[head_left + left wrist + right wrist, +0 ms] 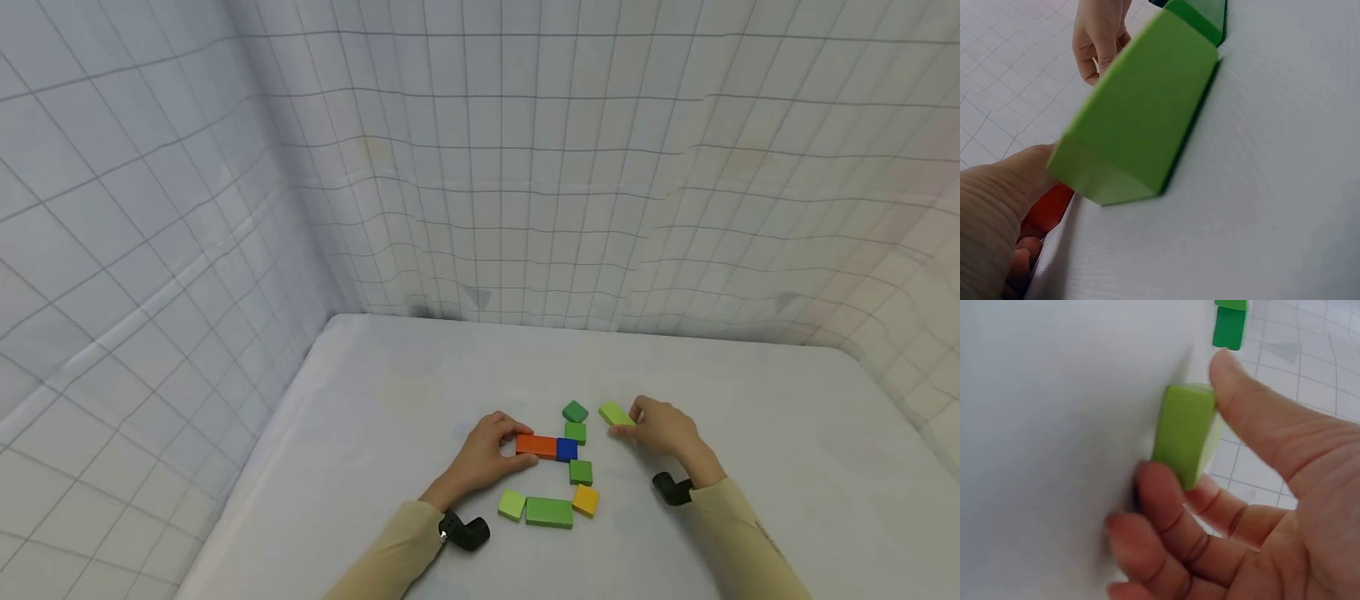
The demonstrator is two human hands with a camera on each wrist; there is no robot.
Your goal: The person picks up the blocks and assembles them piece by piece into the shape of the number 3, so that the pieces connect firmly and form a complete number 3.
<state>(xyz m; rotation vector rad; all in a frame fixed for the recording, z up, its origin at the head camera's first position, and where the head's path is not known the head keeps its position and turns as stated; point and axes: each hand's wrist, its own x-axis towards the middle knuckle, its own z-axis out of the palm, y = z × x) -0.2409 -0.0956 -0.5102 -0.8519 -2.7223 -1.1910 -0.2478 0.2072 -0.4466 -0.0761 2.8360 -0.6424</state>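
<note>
My right hand point(663, 429) pinches a lime-green block point(615, 414) at its near end, right of the other blocks. In the right wrist view, the thumb and curled fingers point(1163, 487) are at opposite sides of this block point(1185, 428). My left hand point(483, 457) grips the left part of a long orange-red block point(537, 447), thumb on the near side and fingers on the far side. A blue block point(567, 450) touches its right end. In the left wrist view, the hand partly hides the red block point(1050, 209).
Behind the blue block lie a green block point(575, 432) and a dark-green angled block point(575, 411). Nearer are another green block point(581, 472), a yellow block point(586, 500), a long green block point(549, 512) and a small lime block point(512, 504). Gridded white curtains point(525, 208) surround the white table point(375, 375).
</note>
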